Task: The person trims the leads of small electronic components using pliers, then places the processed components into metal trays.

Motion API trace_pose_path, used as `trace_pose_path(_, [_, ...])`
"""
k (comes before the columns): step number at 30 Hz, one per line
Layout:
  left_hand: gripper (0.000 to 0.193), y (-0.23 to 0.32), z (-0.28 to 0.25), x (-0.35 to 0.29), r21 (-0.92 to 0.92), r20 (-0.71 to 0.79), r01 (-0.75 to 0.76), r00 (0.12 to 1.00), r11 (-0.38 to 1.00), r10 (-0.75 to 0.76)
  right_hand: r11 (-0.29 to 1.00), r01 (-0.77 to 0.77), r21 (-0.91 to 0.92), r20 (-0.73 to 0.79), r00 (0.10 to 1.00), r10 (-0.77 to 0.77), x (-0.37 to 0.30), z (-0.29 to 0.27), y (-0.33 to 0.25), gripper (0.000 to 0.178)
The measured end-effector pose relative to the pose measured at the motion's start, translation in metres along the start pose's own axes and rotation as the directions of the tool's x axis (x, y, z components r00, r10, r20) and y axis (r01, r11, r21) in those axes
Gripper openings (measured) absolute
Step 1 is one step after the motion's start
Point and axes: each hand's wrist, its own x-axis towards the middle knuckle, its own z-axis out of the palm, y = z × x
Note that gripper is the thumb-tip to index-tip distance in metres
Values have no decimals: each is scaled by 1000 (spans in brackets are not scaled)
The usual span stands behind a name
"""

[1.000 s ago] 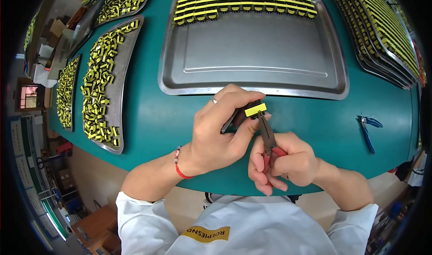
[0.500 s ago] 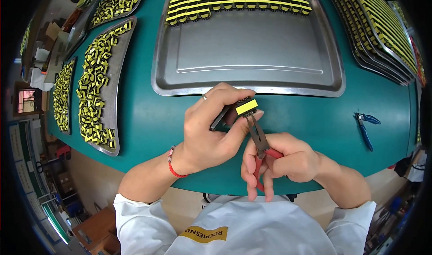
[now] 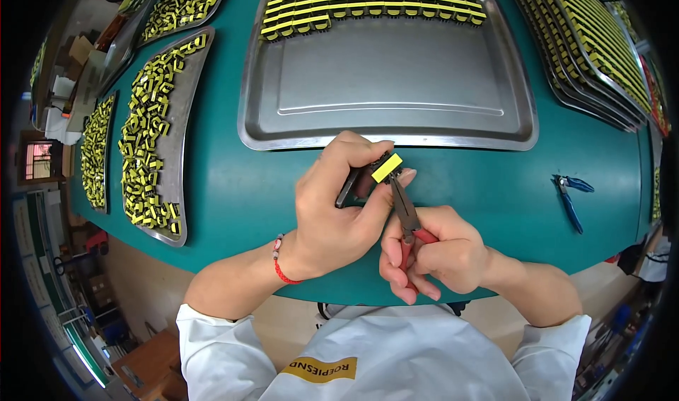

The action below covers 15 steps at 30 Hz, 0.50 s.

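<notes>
Between the thumb and fingertips of my left hand [image 3: 329, 210] is a small transformer [image 3: 387, 167], black with a yellow top and dark pins along its side. A dark, thin-edged object [image 3: 346, 190] shows inside the curl of the same hand; its kind cannot be made out. My right hand [image 3: 453, 252] is wrapped round red-handled needle-nose pliers [image 3: 404, 210]. The plier jaws are nearly closed and their tips meet the transformer's pin side by my left thumb. Whether they grip a pin is too small to tell.
Beyond my hands lies a metal tray [image 3: 389, 83] with rows of yellow-topped parts along its far side. Trays of loose parts [image 3: 148, 139] stand at left. Stacked filled trays [image 3: 594, 54] are at the far right, and blue-handled cutters [image 3: 571, 196] lie at right.
The plier jaws have drawn together, and my right fingers have curled in round the handles. In my left hand the transformer has tilted a little more.
</notes>
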Motion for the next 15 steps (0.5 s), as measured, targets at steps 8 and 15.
trace_pose_path(8, [34, 2, -3, 4, -137, 52, 103, 994, 985, -96, 1000, 12, 16, -7, 1000, -12, 2, 6, -7, 30])
trace_pose_path(15, [31, 3, -4, 6, -109, 59, 61, 997, 992, -55, 998, 10, -59, 33, 999, -8, 2, -7, -5, 30])
